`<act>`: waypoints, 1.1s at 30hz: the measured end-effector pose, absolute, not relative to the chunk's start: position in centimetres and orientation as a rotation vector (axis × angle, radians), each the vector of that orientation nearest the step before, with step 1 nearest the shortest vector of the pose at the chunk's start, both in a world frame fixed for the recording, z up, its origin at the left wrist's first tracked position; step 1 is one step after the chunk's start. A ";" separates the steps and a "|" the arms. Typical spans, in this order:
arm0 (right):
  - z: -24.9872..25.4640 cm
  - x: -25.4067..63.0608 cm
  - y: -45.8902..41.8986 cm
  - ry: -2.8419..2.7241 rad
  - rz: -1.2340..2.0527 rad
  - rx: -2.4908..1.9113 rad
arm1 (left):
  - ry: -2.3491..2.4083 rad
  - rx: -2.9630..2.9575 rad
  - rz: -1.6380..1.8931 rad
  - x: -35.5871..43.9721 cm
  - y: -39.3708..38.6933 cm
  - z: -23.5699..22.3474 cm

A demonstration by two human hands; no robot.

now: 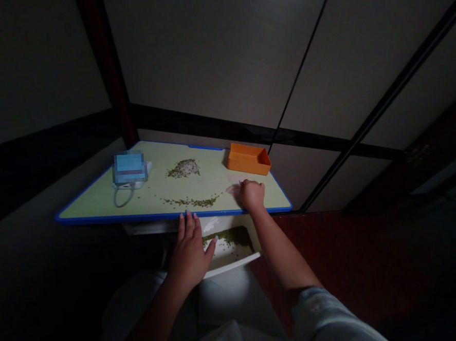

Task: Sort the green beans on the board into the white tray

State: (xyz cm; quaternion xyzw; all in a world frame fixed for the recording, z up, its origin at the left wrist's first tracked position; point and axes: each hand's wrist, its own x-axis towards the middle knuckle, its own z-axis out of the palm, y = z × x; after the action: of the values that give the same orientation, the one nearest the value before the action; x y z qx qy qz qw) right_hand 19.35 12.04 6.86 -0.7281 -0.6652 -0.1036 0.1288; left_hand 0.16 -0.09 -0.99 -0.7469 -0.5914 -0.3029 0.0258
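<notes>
My right hand [252, 194] is closed in a fist low over the right part of the table [156, 198], in front of an orange box [246, 161]. What its fingers hold, if anything, is hidden. A faint pinkish patch shows on the tabletop beside the knuckles. My left hand [190, 247] has its fingers stretched out, fingertips at the blue front edge. Near those fingertips lies a loose strip of small green grains [195, 202]. Farther back sits a heap of paler grains [185, 168]. Below the edge, a white bin [234, 265] contains more green grains [235, 235].
At the table's left stands a device with a blurred screen [129, 167] and a looped cable [125, 203]. Panelled cabinet doors [221, 52] rise behind the table. Reddish floor [313, 242] shows on the right. The room is dim.
</notes>
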 end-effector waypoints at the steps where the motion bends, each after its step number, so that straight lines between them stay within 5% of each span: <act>1: 6.9 19.4 12.0 -1.926 -0.292 -2.116 | -1.826 -2.306 -0.937 0.2 -0.1 -1.0; 33: 6.3 21.2 13.2 -2.022 -0.292 -2.032 | -1.825 -2.303 -0.950 0.2 0.0 -1.1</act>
State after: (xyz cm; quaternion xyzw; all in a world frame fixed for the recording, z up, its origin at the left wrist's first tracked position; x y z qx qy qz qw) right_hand 21.19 13.20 6.27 -0.6992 -0.6958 -0.1003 0.1299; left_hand 0.17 0.00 -1.12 -0.7456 -0.5907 -0.3074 0.0269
